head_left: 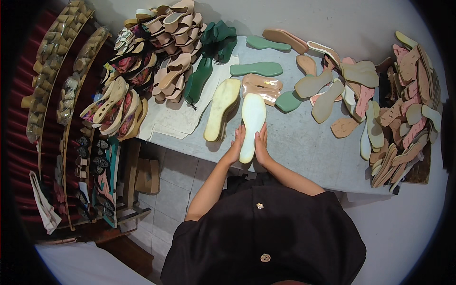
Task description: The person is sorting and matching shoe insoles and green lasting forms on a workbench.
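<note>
A pale whitish-green shoe insole (253, 114) lies between my two hands near the front of the table, its wide end pointing away from me. My left hand (236, 145) grips its left edge at the narrow end. My right hand (261, 144) closes on the opposite edge, thumb along the side. Whether more insoles sit under it, I cannot tell. Just left is a stack of cream-yellow insoles (223, 108). Shiny beige straps or uppers (264, 87) touch the area beyond the insole's wide end. Green insoles (256, 70) lie farther back.
Loose grey and pink insoles (327, 107) spread across the grey table (304, 152). A tall insole pile (408, 114) fills the right end. Beige heeled sandals (178, 71), dark green shoes (199, 80) and floral wedges (116, 104) crowd the left. Shelves of heels (66, 85) stand beyond.
</note>
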`<state>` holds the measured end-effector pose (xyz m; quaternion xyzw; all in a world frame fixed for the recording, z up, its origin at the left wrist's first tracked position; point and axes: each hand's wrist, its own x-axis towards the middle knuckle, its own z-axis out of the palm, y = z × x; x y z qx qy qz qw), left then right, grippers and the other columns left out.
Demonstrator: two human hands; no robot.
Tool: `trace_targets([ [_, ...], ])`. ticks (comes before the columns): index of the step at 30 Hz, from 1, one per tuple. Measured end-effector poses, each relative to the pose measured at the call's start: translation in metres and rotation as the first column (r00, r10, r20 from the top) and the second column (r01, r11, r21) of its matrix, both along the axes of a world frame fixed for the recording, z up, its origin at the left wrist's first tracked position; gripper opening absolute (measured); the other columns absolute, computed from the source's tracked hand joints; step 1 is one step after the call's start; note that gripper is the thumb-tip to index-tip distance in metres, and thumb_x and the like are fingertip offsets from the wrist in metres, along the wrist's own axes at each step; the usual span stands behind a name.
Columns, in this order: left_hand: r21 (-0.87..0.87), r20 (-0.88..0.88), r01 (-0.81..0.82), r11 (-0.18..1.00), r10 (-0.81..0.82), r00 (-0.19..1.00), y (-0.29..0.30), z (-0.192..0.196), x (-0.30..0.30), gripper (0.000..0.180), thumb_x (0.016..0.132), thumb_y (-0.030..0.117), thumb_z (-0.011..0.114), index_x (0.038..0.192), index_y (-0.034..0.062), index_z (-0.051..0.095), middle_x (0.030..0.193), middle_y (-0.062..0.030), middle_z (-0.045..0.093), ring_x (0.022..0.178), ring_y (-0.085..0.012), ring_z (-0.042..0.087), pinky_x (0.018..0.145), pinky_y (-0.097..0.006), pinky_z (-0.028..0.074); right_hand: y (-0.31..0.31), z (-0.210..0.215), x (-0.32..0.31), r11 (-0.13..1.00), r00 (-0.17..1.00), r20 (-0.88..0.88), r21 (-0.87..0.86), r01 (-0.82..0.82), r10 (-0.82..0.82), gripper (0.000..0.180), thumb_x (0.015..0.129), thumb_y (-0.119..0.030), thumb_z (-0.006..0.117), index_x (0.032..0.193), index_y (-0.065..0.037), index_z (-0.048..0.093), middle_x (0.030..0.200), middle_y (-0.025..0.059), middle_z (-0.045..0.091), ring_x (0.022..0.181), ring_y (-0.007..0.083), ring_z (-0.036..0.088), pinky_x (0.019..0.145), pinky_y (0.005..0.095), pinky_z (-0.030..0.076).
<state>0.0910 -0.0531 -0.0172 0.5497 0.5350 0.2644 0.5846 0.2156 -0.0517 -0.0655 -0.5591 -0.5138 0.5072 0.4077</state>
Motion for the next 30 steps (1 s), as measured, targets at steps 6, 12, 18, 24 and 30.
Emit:
trace_targets([
  [6,0.023,0.03,-0.032,0.999,0.031,0.999,0.002,0.006,0.005,0.088,0.086,0.067,-0.001,0.143,-0.0003,0.002,0.149,-0.0199,-0.003,0.138,-0.0281,-0.01,0.11,-0.037,-0.007,0.001,0.0,0.004,0.996,0.998,-0.017,0.055,0.068,-0.067,0.064,0.097,-0.037,0.025,0.143,0.0,-0.001,0.148,0.0209,0.004,0.138,0.0329,0.005,0.111,0.037,0.006],
  [12,-0.054,0.418,-0.196,0.979,0.2,0.886,0.023,-0.001,0.004,0.085,0.088,0.065,0.004,0.143,0.0011,-0.005,0.15,-0.0158,0.003,0.139,-0.0255,0.006,0.111,-0.032,0.006,0.014,0.002,0.008,0.99,0.989,-0.066,0.046,0.137,-0.133,0.064,0.097,-0.038,0.024,0.143,0.0,0.002,0.148,0.0202,0.006,0.138,0.0324,0.005,0.111,0.0368,0.007],
  [18,-0.036,0.44,-0.16,0.986,0.159,0.884,0.027,0.01,0.02,0.083,0.088,0.065,0.007,0.143,0.005,-0.01,0.15,-0.0133,0.007,0.137,-0.0248,0.013,0.11,-0.033,0.014,0.019,-0.004,0.007,0.988,0.987,-0.057,0.016,0.152,-0.151,0.062,0.097,-0.037,0.025,0.143,-0.001,0.003,0.148,0.0203,0.007,0.137,0.0328,0.008,0.111,0.0374,0.008],
  [24,-0.029,0.363,-0.195,0.98,0.192,0.912,0.026,0.017,0.025,0.08,0.089,0.063,0.005,0.143,0.004,-0.007,0.151,-0.0138,-0.001,0.139,-0.0236,0.002,0.111,-0.032,0.005,0.021,-0.008,0.005,0.988,0.986,-0.065,-0.002,0.157,-0.157,0.061,0.097,-0.036,0.026,0.143,-0.002,0.005,0.148,0.0204,0.009,0.137,0.0332,0.01,0.11,0.038,0.01],
  [30,0.163,0.125,-0.137,0.977,0.117,0.985,0.024,0.022,0.016,0.073,0.092,0.053,0.014,0.143,0.0025,-0.001,0.15,-0.0177,0.0,0.139,-0.0267,0.0,0.111,-0.035,0.004,0.023,-0.008,0.005,0.978,0.975,-0.081,0.003,0.21,-0.209,0.06,0.097,-0.034,0.028,0.144,-0.003,0.007,0.148,0.0204,0.011,0.136,0.0336,0.012,0.11,0.0386,0.011],
])
